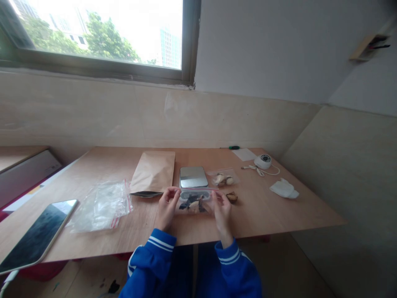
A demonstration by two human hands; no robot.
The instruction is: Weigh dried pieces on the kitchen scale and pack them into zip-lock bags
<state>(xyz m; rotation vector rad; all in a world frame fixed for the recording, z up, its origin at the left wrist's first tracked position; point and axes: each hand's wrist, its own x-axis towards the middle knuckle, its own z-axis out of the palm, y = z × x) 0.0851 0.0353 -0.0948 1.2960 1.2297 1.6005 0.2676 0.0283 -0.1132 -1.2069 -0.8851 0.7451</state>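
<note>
My left hand (pixel 166 207) and my right hand (pixel 222 209) pinch the two ends of a small clear zip bag (pixel 194 203) with dark and pale pieces inside, held just above the wooden table (pixel 263 211). Behind the bag sits a small scale (pixel 193 177) with a shiny metal top. A second filled clear bag (pixel 223 179) lies right of the scale. One loose brown piece (pixel 232 197) rests on the table beside my right hand.
A brown paper pouch (pixel 153 173) lies left of the scale, a pile of empty zip bags (pixel 102 205) farther left, and a phone (pixel 39 236) at the left edge. At the back right are a white round device with cord (pixel 263 161), paper and a crumpled tissue (pixel 283 188).
</note>
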